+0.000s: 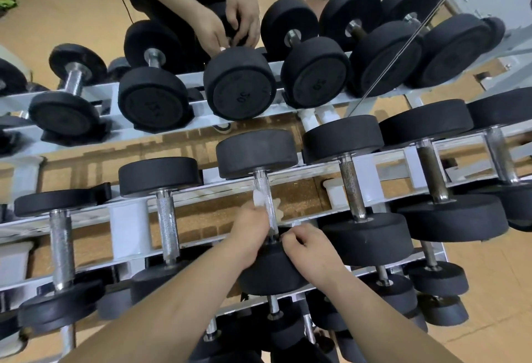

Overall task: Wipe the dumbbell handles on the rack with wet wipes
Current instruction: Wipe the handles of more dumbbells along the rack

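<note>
**Q:** ok, walk me across the top row, left to right. Where's the wipe?

**A:** Far left on the white rack (126, 220) there's a small dumbbell (62, 247) with a bare knurled bar, nobody touching it. Next one over (167, 218) is the same deal, shiny bar, lying across the two rails.

Third in the row is the one being worked on. Its handle (262, 182) runs away from the camera, with the far head (256, 152) on the back rail. The wet wipe (258, 198) is a white wad pressed up against the left side of that handle, about midway along it.

**Q:** and the hands?

**A:** The left hand (249, 231) is closed around the handle with the wipe pinched under its fingertips, so only a bit of the wipe pokes out past them. The right hand (309, 250) is just beside it, sitting on the near head (270, 275) with its fingers curled over the head's top edge. It's got a hold of the head itself and isn't touching the wipe.

**Q:** anything further right?

**A:** Two bigger dumbbells. The first (352, 187) has a rusty-looking bar and the next (431, 167) has a darker one, both untouched. Behind the rack there's a mirror (72, 17) that shows the same two hands from the other side.
</note>
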{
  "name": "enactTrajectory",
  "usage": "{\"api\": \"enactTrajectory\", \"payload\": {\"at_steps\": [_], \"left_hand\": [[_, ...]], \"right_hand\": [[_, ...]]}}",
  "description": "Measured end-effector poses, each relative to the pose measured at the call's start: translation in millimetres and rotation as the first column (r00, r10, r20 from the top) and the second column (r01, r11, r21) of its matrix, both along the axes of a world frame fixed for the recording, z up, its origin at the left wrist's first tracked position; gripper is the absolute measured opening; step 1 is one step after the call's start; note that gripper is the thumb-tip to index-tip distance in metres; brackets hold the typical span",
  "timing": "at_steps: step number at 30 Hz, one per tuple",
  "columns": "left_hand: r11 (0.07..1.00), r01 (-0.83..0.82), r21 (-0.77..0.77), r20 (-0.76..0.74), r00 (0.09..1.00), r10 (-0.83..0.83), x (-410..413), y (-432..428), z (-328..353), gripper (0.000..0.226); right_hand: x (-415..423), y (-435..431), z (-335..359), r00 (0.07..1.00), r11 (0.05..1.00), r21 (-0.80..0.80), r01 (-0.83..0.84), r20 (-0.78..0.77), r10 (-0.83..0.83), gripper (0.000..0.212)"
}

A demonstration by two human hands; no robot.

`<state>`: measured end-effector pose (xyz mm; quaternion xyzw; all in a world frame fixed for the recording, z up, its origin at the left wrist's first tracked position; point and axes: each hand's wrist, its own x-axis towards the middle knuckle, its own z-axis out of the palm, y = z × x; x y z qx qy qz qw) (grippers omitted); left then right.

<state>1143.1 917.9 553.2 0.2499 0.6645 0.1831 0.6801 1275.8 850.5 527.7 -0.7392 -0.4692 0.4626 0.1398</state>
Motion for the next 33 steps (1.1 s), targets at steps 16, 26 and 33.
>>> {"api": "enactTrajectory", "payload": {"at_steps": [16,26,33], "left_hand": [[0.917,0.397,0.04,-0.269,0.888,-0.372,-17.6,-3.5,-3.9,0.026],[0.803,0.594,0.051,-0.433,0.738,-0.518,-9.1,-26.2,1.1,0.034],[0.967,0.214,0.136,-0.154,0.969,-0.193,-29.4,-35.1,48.7,0.04]], "right_hand": [[-0.1,1.6,0.6,1.0,0.999,-0.05,0.013,-0.001,-0.013,0.032],[-3.0,3.3,13.5,1.0,0.999,-0.048,-0.009,-0.01,0.008,0.032],[-3.3,5.3,24.1,0.989,0.988,-0.142,0.067,-0.12,-0.084,0.037]]}}
